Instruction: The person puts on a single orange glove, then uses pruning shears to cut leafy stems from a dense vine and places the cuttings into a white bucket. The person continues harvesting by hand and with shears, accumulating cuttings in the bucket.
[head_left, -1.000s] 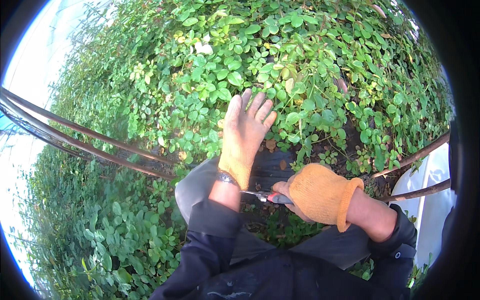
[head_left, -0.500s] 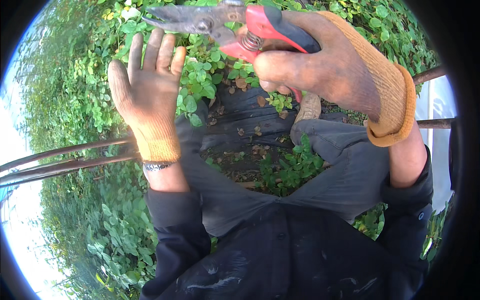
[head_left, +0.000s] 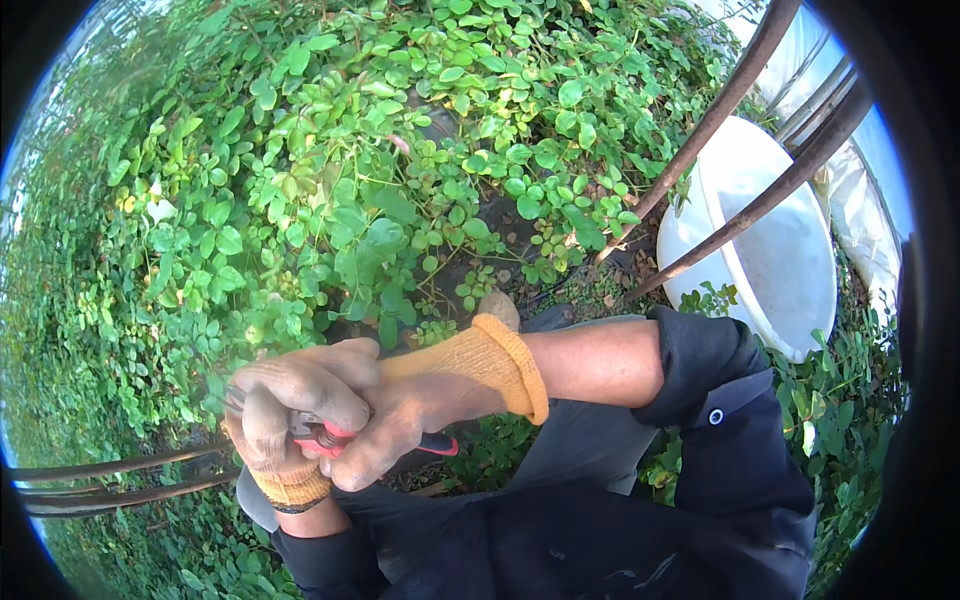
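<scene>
Both gloved hands meet just below the leafy plants (head_left: 400,180). Right hand (head_left: 400,420) and left hand (head_left: 290,400) have fingers wrapped tight on the red-handled pruning shears (head_left: 330,437); blades hidden. Judged: regripping; next, free the blades.

Beyond the grip spreads leafy green groundcover (head_left: 330,190) — to its right, a white tub (head_left: 790,260) behind two rusty bars (head_left: 740,85).

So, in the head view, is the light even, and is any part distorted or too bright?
Head view: daylight is uneven, the leaves bright at the top and shaded near the hands; the white tub is nearly overexposed; the metal rods bend from fisheye distortion; a black rim surrounds the picture; the right hand and the red-handled shears look sharp.
</scene>
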